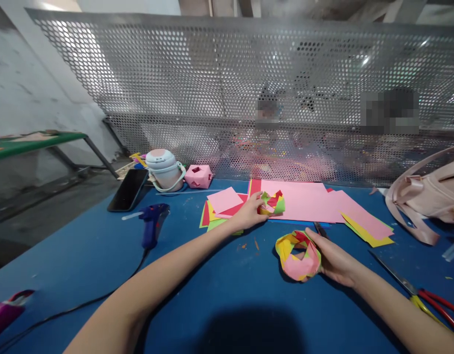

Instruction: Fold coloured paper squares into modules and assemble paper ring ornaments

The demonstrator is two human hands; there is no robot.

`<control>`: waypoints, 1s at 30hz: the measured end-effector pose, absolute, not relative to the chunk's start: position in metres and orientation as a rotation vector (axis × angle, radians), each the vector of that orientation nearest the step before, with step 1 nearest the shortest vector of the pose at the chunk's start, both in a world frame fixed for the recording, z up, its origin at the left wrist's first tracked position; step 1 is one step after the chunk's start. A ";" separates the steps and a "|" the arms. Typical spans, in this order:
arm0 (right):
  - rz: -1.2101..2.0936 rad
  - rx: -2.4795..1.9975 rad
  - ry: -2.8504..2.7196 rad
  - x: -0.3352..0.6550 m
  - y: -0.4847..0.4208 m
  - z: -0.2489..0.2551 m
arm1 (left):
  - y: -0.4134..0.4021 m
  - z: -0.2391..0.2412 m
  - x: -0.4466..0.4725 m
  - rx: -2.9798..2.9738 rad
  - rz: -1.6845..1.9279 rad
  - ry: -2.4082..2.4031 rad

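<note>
My right hand (335, 258) is closed on a folded paper ring (302, 265) in pink, yellow, red and green, held just above the blue table (227, 305). The ring is tilted so its centre hole shows. Farther back, my left hand (251, 211) reaches out with its fingers round the left side of a smaller folded paper piece (278, 204) in green, yellow and red. That piece lies over the pink paper sheets (308, 199). Beside the left wrist is a stack of small coloured paper squares (225, 200).
A blue glue gun (153, 223) with its cord, a phone (128, 190), a lidded cup (164, 169) and a pink paper cube (198, 176) are at left. Scissors (407, 285) and a pale bag (433, 191) are at right. A perforated metal panel (212, 88) borders the back.
</note>
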State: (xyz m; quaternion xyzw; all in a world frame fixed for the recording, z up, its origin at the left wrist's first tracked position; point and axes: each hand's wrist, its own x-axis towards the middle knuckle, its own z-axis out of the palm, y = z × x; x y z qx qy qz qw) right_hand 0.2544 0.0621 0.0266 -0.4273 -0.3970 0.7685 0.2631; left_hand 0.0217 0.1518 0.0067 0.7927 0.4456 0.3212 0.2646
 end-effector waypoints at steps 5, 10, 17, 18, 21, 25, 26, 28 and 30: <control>1.783 -1.331 -1.529 0.261 0.066 0.038 | 0.142 0.013 0.009 2.142 0.871 1.209; 0.891 -1.475 -1.887 0.271 0.068 0.051 | 0.115 0.031 -0.015 2.146 0.878 1.142; 1.228 -1.080 -1.676 0.240 0.047 0.066 | 0.046 0.078 -0.028 2.354 0.754 0.923; 1.300 -1.075 -1.637 0.233 0.044 0.066 | 0.038 0.083 -0.027 2.378 0.705 0.904; 1.507 -1.085 -1.526 0.215 0.034 0.063 | 0.020 0.091 -0.026 2.388 0.647 0.880; 1.841 -1.039 -1.153 0.196 0.012 0.057 | 0.006 0.084 -0.027 2.224 0.831 0.987; 1.902 -1.031 -1.036 0.192 0.006 0.055 | 0.004 0.080 -0.027 2.144 0.896 1.023; 1.975 -1.015 -0.849 0.184 -0.007 0.050 | -0.001 0.070 -0.029 1.998 0.974 1.065; 2.010 -0.993 -0.742 0.177 -0.017 0.045 | -0.007 0.058 -0.030 1.919 0.961 1.069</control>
